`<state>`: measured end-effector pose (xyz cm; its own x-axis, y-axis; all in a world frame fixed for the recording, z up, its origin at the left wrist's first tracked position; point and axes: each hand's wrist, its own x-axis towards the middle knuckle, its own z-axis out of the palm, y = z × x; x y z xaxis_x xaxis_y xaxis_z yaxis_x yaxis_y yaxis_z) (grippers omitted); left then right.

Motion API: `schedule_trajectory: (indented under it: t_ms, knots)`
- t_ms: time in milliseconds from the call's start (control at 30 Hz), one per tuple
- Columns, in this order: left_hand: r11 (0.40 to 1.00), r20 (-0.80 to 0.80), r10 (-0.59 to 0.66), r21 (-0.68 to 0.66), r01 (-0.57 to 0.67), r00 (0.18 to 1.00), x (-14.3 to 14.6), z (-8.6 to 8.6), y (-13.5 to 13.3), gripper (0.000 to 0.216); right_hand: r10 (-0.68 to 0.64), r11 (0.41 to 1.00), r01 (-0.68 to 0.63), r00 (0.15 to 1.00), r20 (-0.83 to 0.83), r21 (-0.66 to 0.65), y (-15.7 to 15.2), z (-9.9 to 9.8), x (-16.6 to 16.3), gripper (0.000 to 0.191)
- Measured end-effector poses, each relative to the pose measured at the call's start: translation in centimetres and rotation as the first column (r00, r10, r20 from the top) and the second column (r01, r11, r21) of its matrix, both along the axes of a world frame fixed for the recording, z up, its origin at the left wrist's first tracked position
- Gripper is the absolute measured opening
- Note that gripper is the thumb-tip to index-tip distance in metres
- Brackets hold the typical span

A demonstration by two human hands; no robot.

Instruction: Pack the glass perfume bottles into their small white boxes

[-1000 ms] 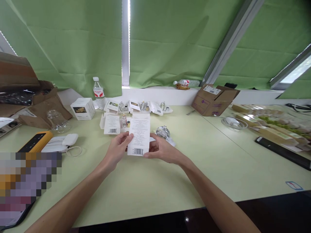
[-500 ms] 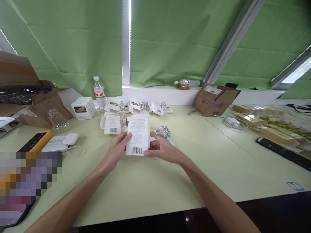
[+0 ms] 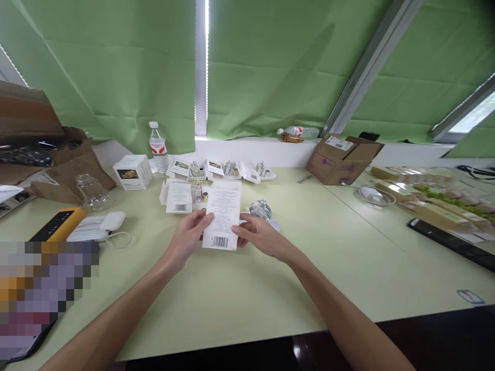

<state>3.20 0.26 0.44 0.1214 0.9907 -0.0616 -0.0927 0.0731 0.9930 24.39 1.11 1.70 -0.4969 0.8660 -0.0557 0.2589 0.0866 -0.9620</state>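
Between my two hands is a white box point(image 3: 221, 214), its printed side with a barcode turned toward me. My left hand point(image 3: 189, 234) grips its left edge, thumb on the front. On the right edge, my right hand point(image 3: 259, 234) has its thumb on the front and the other fingers behind. Just behind the box stands a small glass bottle point(image 3: 198, 191) with a gold cap point(image 3: 205, 197) beside it. Left of that is an opened white box point(image 3: 179, 196) with a barcode. A shiny silver object point(image 3: 260, 209) lies behind my right hand; its kind is unclear.
Opened white boxes with small bottles point(image 3: 228, 168) line the back. A white carton point(image 3: 132, 172) and a water bottle point(image 3: 158, 147) stand left of them. A cardboard box point(image 3: 343, 159) sits back right. An orange-and-black case point(image 3: 57, 226) and white charger point(image 3: 95, 226) lie left; packages point(image 3: 441, 214) lie right.
The white box has shifted slightly right and toward me. My right thumb has moved up from its lower corner onto the front face. The gold cap behind it shows more fully.
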Motion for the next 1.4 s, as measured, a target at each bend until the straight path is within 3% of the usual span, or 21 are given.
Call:
schedule_trajectory:
  t_ms: [233, 400, 533, 633, 833, 1033, 1400]
  knots:
    - [0.997, -0.013, -0.032, 0.064, 0.033, 0.999, 0.27, 0.68, -0.43, 0.041, -0.073, 0.996, 0.072, 0.997, 0.007, 0.058, 0.30, -0.31, -0.23, 0.049]
    - [0.990, -0.037, -0.022, 0.141, 0.027, 0.999, 0.33, 0.18, -0.37, 0.035, -0.304, 0.912, 0.231, 0.935, 0.182, 0.339, 0.35, -0.68, -0.22, 0.045]
    - [0.986, -0.063, -0.035, 0.160, 0.045, 0.997, 0.31, -0.17, -0.35, 0.035, -0.364, 0.857, 0.256, 0.914, 0.176, 0.447, 0.30, -0.71, -0.23, 0.050]
    - [0.988, -0.062, -0.083, 0.122, 0.090, 0.995, 0.33, -0.07, -0.43, 0.036, -0.368, 0.852, 0.281, 0.921, 0.124, 0.442, 0.29, -0.70, -0.21, 0.050]
    - [0.977, -0.033, -0.204, 0.053, 0.205, 0.978, 0.43, 0.04, -0.66, 0.043, -0.259, 0.860, 0.159, 0.955, 0.147, 0.484, 0.05, -0.61, -0.38, 0.017]
    - [0.960, -0.024, -0.278, 0.035, 0.279, 0.960, 0.51, -0.30, -0.76, 0.049, -0.199, 0.902, 0.124, 0.969, 0.145, 0.413, -0.23, -0.33, -0.57, 0.025]
    - [0.970, -0.065, -0.233, 0.056, 0.237, 0.970, 0.38, -0.06, -0.73, 0.046, -0.167, 0.942, 0.110, 0.973, 0.160, 0.317, -0.13, -0.11, -0.42, 0.030]
